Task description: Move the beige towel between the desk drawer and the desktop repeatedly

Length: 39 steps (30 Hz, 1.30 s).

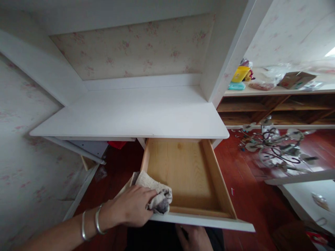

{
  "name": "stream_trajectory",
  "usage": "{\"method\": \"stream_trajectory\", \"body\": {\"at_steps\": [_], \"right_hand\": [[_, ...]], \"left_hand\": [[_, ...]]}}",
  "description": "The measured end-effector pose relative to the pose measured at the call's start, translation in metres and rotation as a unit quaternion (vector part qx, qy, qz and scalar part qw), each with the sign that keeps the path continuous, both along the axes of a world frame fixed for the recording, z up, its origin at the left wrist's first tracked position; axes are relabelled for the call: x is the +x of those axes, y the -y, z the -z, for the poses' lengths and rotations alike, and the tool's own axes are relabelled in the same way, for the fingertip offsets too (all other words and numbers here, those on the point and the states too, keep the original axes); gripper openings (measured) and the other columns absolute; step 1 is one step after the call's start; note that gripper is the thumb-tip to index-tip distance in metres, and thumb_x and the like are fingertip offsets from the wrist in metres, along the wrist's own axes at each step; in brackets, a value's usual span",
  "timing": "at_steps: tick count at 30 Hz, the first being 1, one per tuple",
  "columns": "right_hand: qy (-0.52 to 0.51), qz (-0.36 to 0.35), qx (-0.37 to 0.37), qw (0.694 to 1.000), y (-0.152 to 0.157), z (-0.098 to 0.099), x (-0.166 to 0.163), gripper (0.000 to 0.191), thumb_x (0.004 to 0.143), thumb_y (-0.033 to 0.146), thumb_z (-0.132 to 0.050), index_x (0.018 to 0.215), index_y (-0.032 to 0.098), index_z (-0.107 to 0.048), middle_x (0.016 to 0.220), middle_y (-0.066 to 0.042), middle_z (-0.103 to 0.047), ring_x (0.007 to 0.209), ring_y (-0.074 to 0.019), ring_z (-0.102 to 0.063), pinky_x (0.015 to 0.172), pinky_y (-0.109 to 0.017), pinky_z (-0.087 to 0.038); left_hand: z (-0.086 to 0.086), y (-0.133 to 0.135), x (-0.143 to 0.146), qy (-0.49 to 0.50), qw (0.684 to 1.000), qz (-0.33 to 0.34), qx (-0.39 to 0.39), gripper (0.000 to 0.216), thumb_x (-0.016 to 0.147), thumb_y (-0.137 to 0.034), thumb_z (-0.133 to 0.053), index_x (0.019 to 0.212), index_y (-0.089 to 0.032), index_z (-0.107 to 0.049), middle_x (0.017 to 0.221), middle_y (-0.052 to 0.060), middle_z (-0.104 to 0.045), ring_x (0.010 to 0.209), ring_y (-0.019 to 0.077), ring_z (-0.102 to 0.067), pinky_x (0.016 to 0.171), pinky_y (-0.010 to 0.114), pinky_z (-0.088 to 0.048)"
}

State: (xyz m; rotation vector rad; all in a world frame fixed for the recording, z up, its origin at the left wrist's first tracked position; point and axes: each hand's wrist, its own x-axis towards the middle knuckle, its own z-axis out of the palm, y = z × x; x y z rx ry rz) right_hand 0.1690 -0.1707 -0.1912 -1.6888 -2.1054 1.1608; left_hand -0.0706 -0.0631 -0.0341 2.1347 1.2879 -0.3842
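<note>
My left hand (134, 206) is closed on a crumpled, dirty-stained cleaning rag (160, 197). It presses the rag at the front left corner of a pulled-out wooden drawer (180, 170), over the side wall and front edge. Pale bare wood forms the drawer's inside, and its front panel (204, 222) is white. Below that panel, close to my dark-clothed lap, is my right hand (197, 238). The panel and the frame edge hide most of its fingers, so their grip does not show.
The white desk top (146, 111) extends above the drawer, with its hutch behind. A chandelier (280, 146) lies on the red floor at right. A low shelf unit (261, 104) carries a yellow container (240, 74), plastic bags and a cardboard box (295, 80). A white furniture piece (309, 198) stands lower right.
</note>
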Motion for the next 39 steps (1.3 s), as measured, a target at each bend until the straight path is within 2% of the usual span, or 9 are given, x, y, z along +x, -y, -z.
{"method": "stream_trajectory", "body": {"at_steps": [4, 8, 13, 19, 22, 24, 28, 32, 39], "right_hand": [[0.008, -0.020, 0.010, 1.000, 0.000, 0.005, 0.001, 0.034, 0.097, 0.027, -0.046, 0.105, 0.026, -0.079, 0.108, -0.008, -0.077, 0.102, -0.0262, -0.071, 0.094, -0.032, -0.049], [0.023, -0.019, 0.010, 0.999, 0.006, 0.023, 0.005, 0.031, 0.091, 0.026, -0.052, 0.105, 0.022, -0.080, 0.106, -0.010, -0.077, 0.101, -0.0288, -0.072, 0.088, -0.031, -0.054], [0.064, 0.025, 0.070, 0.995, 0.007, 0.033, 0.006, 0.040, 0.087, 0.037, -0.060, 0.123, 0.025, -0.074, 0.122, -0.010, -0.072, 0.113, -0.0349, -0.067, 0.100, -0.044, -0.050], [-0.019, -0.019, 0.032, 0.999, -0.003, 0.009, 0.001, 0.038, 0.099, 0.030, -0.042, 0.104, 0.024, -0.079, 0.114, -0.008, -0.075, 0.108, -0.0268, -0.070, 0.095, -0.034, -0.051], [-0.029, -0.024, 0.022, 0.999, -0.004, 0.006, 0.003, 0.036, 0.100, 0.030, -0.044, 0.105, 0.024, -0.079, 0.113, -0.008, -0.076, 0.107, -0.0267, -0.070, 0.096, -0.035, -0.050], [-0.029, -0.027, 0.016, 0.999, -0.004, 0.006, 0.004, 0.036, 0.099, 0.030, -0.045, 0.104, 0.024, -0.079, 0.113, -0.008, -0.075, 0.105, -0.0269, -0.070, 0.096, -0.035, -0.050], [-0.023, -0.022, 0.019, 0.999, -0.006, 0.001, 0.003, 0.037, 0.097, 0.026, -0.044, 0.102, 0.021, -0.080, 0.111, -0.010, -0.076, 0.105, -0.0293, -0.071, 0.093, -0.037, -0.051], [-0.007, -0.025, 0.015, 1.000, -0.007, -0.003, 0.002, 0.037, 0.097, 0.027, -0.044, 0.102, 0.020, -0.080, 0.108, -0.011, -0.076, 0.102, -0.0289, -0.071, 0.092, -0.036, -0.051], [-0.035, -0.008, 0.015, 0.999, 0.001, 0.015, 0.005, 0.032, 0.097, 0.028, -0.047, 0.100, 0.025, -0.079, 0.104, -0.005, -0.077, 0.101, -0.0240, -0.071, 0.090, -0.030, -0.049]], "left_hand": [[0.003, -0.003, 0.047, 0.073, 0.996, 0.048, 0.001, 0.030, 0.081, -0.034, -0.053, 0.103, -0.023, -0.069, 0.104, 0.008, -0.075, 0.096, 0.0302, -0.071, 0.086, 0.040, -0.053], [0.022, -0.002, 0.111, 0.154, 0.984, 0.088, 0.017, 0.038, 0.079, -0.041, -0.056, 0.109, -0.020, -0.066, 0.111, 0.010, -0.074, 0.099, 0.0326, -0.070, 0.086, 0.042, -0.055], [0.036, -0.004, 0.172, 0.193, 0.976, 0.103, 0.012, 0.039, 0.077, -0.042, -0.056, 0.107, -0.019, -0.066, 0.107, 0.013, -0.074, 0.094, 0.0331, -0.072, 0.077, 0.042, -0.056], [0.025, -0.035, 0.171, 0.228, 0.970, 0.063, -0.059, 0.033, 0.076, -0.034, -0.061, 0.107, -0.023, -0.065, 0.107, 0.009, -0.074, 0.092, 0.0283, -0.071, 0.072, 0.035, -0.054], [0.011, -0.047, 0.167, 0.270, 0.963, -0.006, -0.006, 0.033, 0.084, -0.032, -0.055, 0.115, -0.023, -0.061, 0.114, 0.008, -0.072, 0.100, 0.0258, -0.068, 0.082, 0.036, -0.054], [0.000, -0.048, 0.170, 0.301, 0.952, -0.004, 0.060, 0.042, 0.088, -0.031, -0.051, 0.128, -0.023, -0.055, 0.122, 0.009, -0.067, 0.105, 0.0248, -0.066, 0.087, 0.036, -0.053], [-0.005, -0.039, 0.188, 0.283, 0.937, 0.167, 0.119, 0.061, 0.090, -0.035, -0.052, 0.149, -0.028, -0.039, 0.124, 0.010, -0.062, 0.095, 0.0242, -0.067, 0.072, 0.034, -0.052], [0.016, -0.035, 0.209, 0.213, 0.899, 0.364, 0.115, 0.053, 0.089, -0.029, -0.055, 0.142, -0.029, -0.050, 0.116, 0.009, -0.063, 0.083, 0.0231, -0.066, 0.053, 0.031, -0.041], [0.044, -0.044, 0.217, 0.174, 0.898, 0.362, 0.178, 0.046, 0.091, -0.030, -0.053, 0.137, -0.030, -0.054, 0.113, 0.009, -0.062, 0.077, 0.0222, -0.064, 0.047, 0.030, -0.034]]}}
